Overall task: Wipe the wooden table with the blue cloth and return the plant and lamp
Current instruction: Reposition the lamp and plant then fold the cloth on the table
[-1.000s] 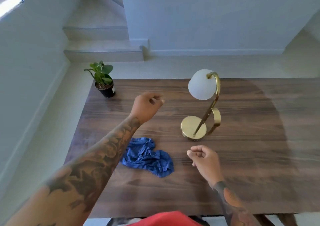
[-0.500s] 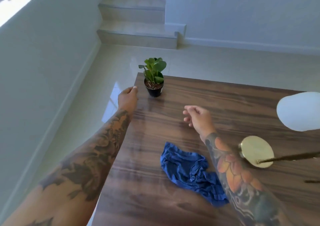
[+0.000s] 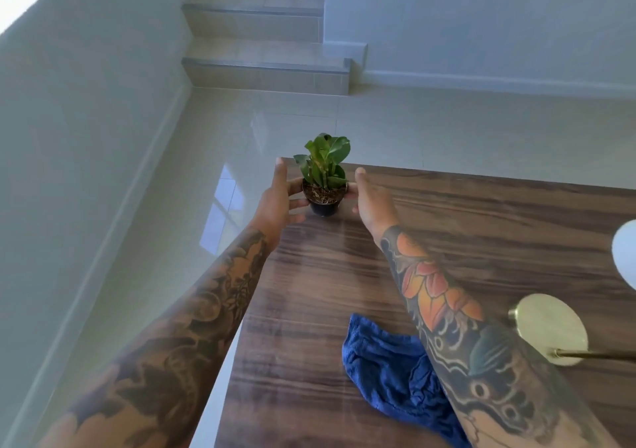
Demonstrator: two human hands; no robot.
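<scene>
Plant (image 3: 323, 169) in small black pot sits at far left corner of wooden bench (image 3: 447, 241). Left hand (image 3: 278, 200) and right hand (image 3: 370, 200) flank the pot, fingers spread wide, touching or nearly touching its sides, no closed grip. Likely light, top-heavy, loose soil; hold pot wall, not leaves. Blue cloth (image 3: 389, 372) lies crumpled nearer, lamp (image 3: 550, 327) at right.

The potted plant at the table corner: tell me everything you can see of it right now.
The small green-leaved plant in a round black pot stands upright at the far left corner of the dark wooden table. Broad glossy leaves rise from brown soil that fills the pot to its rim. The left hand and the right hand flank it, fingers reaching around the pot's sides; whether they grip it yet cannot be told.
</scene>
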